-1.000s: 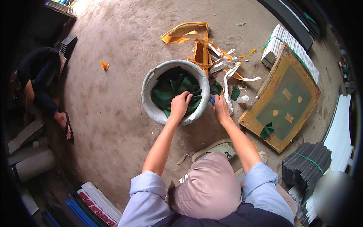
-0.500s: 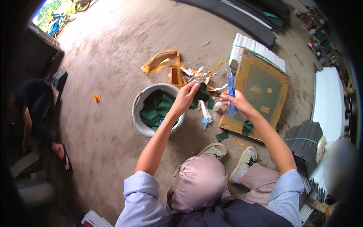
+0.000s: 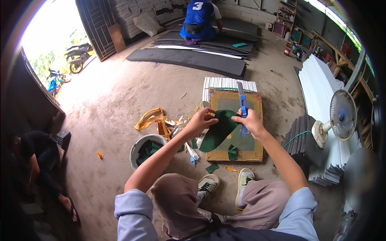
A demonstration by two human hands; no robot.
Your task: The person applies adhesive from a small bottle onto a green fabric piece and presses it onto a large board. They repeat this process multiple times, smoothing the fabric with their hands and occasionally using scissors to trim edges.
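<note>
Between my hands, above the framed board (image 3: 254, 154), hangs a dark green piece of cloth (image 3: 217, 134). My left hand (image 3: 201, 122) pinches its upper left edge. My right hand (image 3: 251, 122) is closed round a blue utility knife (image 3: 243, 105) with its blade upright, and the thumb touches the cloth's right edge. Left of the board stands a grey bucket (image 3: 134, 150) holding more green cloth (image 3: 149, 152), partly behind my left forearm. Small green scraps (image 3: 212, 168) lie on the floor and on the board.
Orange strips (image 3: 150, 118) and white scraps litter the floor behind the bucket. A fan (image 3: 342, 115), dark stacked sheets (image 3: 301, 138) and white sheets (image 3: 321, 86) stand at right. One person in blue (image 3: 200, 18) crouches on black sheets (image 3: 185, 62); another person (image 3: 36, 154) sits at left.
The view has tilted up, showing more of the room. My left hand has moved from beside the bucket to above the board, and the green cloth now spans both hands.
</note>
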